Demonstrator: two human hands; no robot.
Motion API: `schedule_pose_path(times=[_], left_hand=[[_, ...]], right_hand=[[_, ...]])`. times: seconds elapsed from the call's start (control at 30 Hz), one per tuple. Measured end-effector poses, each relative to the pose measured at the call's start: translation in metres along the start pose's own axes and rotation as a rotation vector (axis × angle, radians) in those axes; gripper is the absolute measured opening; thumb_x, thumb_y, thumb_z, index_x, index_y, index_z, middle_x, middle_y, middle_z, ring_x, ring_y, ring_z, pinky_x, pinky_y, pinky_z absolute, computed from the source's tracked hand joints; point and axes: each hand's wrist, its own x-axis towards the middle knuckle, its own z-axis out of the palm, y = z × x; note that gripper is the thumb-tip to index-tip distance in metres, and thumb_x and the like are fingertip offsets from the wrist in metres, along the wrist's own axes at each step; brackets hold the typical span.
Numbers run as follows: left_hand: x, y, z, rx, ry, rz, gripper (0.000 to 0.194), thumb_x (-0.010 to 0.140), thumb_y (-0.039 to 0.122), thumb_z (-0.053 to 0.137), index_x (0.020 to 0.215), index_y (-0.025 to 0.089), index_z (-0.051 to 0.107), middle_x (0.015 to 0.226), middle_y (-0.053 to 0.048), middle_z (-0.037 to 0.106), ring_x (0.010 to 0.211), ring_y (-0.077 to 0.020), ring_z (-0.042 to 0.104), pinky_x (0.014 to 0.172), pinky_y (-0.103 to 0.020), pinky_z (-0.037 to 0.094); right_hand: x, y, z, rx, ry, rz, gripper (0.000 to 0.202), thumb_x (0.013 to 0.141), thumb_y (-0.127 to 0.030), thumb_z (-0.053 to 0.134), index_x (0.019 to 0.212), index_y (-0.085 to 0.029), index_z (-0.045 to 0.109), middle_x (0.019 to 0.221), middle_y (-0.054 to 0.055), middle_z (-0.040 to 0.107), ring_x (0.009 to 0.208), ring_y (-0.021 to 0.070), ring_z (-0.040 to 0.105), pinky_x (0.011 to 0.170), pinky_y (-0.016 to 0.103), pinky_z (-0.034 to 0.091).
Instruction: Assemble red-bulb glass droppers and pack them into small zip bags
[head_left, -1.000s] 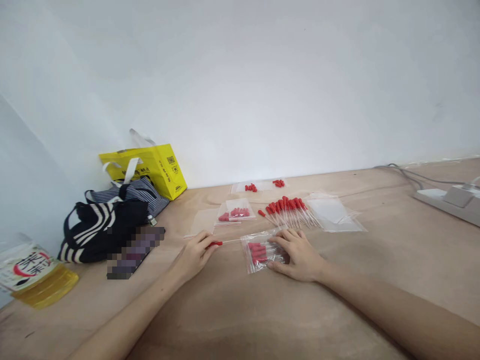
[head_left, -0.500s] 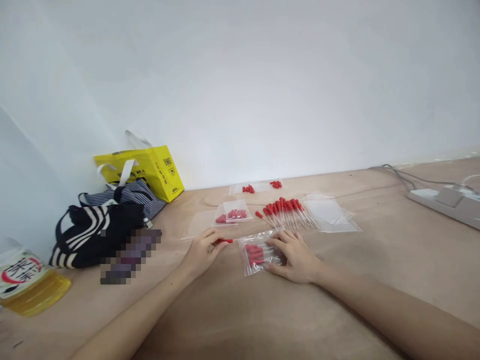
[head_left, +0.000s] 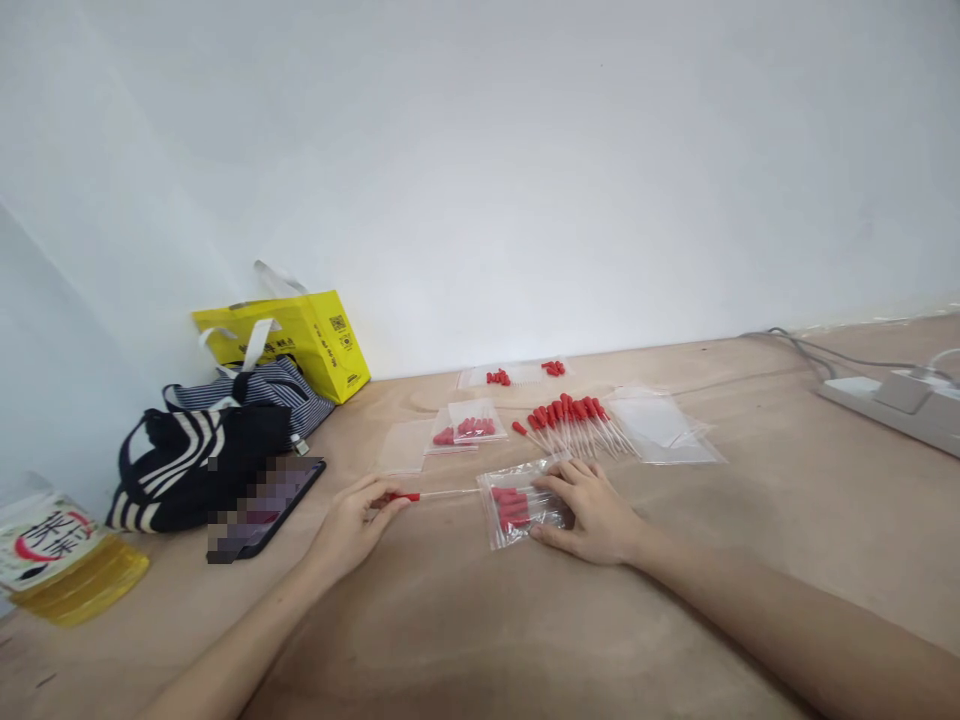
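Note:
My left hand (head_left: 360,515) pinches the red end of a dropper (head_left: 406,497); its thin clear stem points right toward the mouth of a clear zip bag (head_left: 517,505). Several red-ended droppers lie inside that bag. My right hand (head_left: 592,510) presses on the bag's right part, fingers bent over the plastic. Just beyond it, a fanned pile of red-ended droppers (head_left: 570,412) rests on the table, with one red tip at its left edge. Bags holding red-ended pieces (head_left: 475,428) lie beyond the space between my hands.
Flat clear bags (head_left: 660,430) lie right of the pile. Filled bags (head_left: 525,374) rest by the wall. At left are a yellow bag (head_left: 330,345), a black striped bag (head_left: 187,465), a phone (head_left: 270,510) and an oil bottle (head_left: 67,560). A power strip (head_left: 900,400) sits at right.
My left hand has moved left with the dropper, and more of its clear stem shows outside the bag. My right hand has stayed on the bag.

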Motion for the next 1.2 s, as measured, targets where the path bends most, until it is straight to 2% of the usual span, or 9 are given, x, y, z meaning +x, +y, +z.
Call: schedule_pose_path(times=[0.13, 0.27, 0.4, 0.53, 0.67, 0.73, 0.83, 1.0, 1.2], left_hand=[[0.01, 0.01, 0.012, -0.06, 0.006, 0.013, 0.019, 0.076, 0.033, 0.05, 0.075, 0.02, 0.063, 0.074, -0.002, 0.062, 0.07, -0.0143, 0.058, 0.06, -0.023, 0.048], [0.018, 0.02, 0.031, -0.197, -0.017, -0.042, 0.016, 0.076, 0.03, 0.05, 0.074, 0.018, 0.061, 0.072, -0.001, 0.062, 0.068, -0.0135, 0.059, 0.062, -0.025, 0.05], [0.028, 0.031, 0.052, -0.394, -0.1, -0.073, 0.01, 0.075, 0.022, 0.052, 0.081, 0.017, 0.058, 0.079, -0.002, 0.063, 0.075, -0.0139, 0.06, 0.068, -0.026, 0.051], [0.044, 0.035, 0.058, -0.386, -0.266, 0.053, 0.026, 0.073, 0.013, 0.052, 0.098, 0.019, 0.057, 0.097, -0.004, 0.059, 0.084, -0.0139, 0.058, 0.073, -0.028, 0.049], [0.065, 0.03, 0.052, -0.269, -0.347, 0.203, 0.032, 0.074, 0.011, 0.053, 0.104, 0.02, 0.057, 0.115, -0.008, 0.05, 0.094, -0.0153, 0.054, 0.079, -0.029, 0.045], [0.074, 0.029, 0.051, -0.259, -0.433, 0.287, 0.034, 0.076, 0.012, 0.051, 0.108, 0.021, 0.055, 0.114, -0.007, 0.052, 0.096, -0.0149, 0.053, 0.082, -0.029, 0.043], [0.08, 0.031, 0.056, -0.233, -0.509, 0.344, 0.03, 0.079, 0.015, 0.049, 0.107, 0.021, 0.057, 0.099, -0.005, 0.061, 0.092, -0.0143, 0.055, 0.084, -0.028, 0.042], [0.062, 0.037, 0.058, -0.302, -0.407, 0.185, 0.02, 0.079, 0.021, 0.049, 0.093, 0.016, 0.062, 0.091, -0.005, 0.065, 0.082, -0.0146, 0.058, 0.076, -0.026, 0.045], [0.003, 0.024, 0.022, -0.431, -0.359, -0.071, 0.02, 0.077, 0.029, 0.051, 0.086, 0.017, 0.062, 0.086, -0.003, 0.066, 0.079, -0.0157, 0.06, 0.072, -0.025, 0.046]], right_hand=[[0.0, 0.0, 0.001, 0.002, 0.0, -0.005, 0.048, 0.071, -0.053, 0.05, 0.108, -0.023, 0.052, 0.099, 0.008, 0.052, 0.091, 0.0232, 0.047, 0.079, 0.039, 0.032], [0.0, 0.001, 0.002, 0.015, -0.004, -0.009, 0.049, 0.071, -0.053, 0.051, 0.108, -0.022, 0.052, 0.099, 0.008, 0.052, 0.092, 0.0234, 0.046, 0.079, 0.04, 0.033], [0.001, 0.001, 0.002, 0.044, 0.002, -0.024, 0.048, 0.071, -0.051, 0.052, 0.109, -0.021, 0.052, 0.099, 0.008, 0.051, 0.092, 0.0234, 0.046, 0.079, 0.039, 0.034], [0.0, 0.0, 0.002, 0.076, 0.004, -0.039, 0.049, 0.07, -0.048, 0.055, 0.11, -0.021, 0.051, 0.098, 0.008, 0.052, 0.091, 0.0233, 0.046, 0.078, 0.039, 0.035], [0.0, 0.0, 0.001, 0.117, 0.007, -0.048, 0.049, 0.069, -0.045, 0.057, 0.111, -0.021, 0.05, 0.1, 0.008, 0.051, 0.091, 0.0229, 0.046, 0.079, 0.038, 0.036], [0.0, 0.0, 0.002, 0.135, 0.007, -0.049, 0.048, 0.068, -0.043, 0.058, 0.11, -0.02, 0.05, 0.1, 0.008, 0.051, 0.092, 0.0227, 0.046, 0.08, 0.038, 0.036], [0.0, 0.001, 0.003, 0.16, 0.0, -0.053, 0.048, 0.067, -0.042, 0.06, 0.109, -0.019, 0.051, 0.1, 0.008, 0.05, 0.093, 0.022, 0.046, 0.082, 0.038, 0.037], [-0.002, 0.0, 0.001, 0.248, -0.017, -0.102, 0.05, 0.065, -0.041, 0.062, 0.108, -0.017, 0.052, 0.101, 0.009, 0.047, 0.095, 0.0218, 0.044, 0.084, 0.037, 0.038], [-0.006, -0.01, -0.001, 0.284, -0.064, -0.202, 0.051, 0.064, -0.041, 0.062, 0.109, -0.02, 0.052, 0.102, 0.007, 0.049, 0.095, 0.0215, 0.045, 0.085, 0.037, 0.035]])
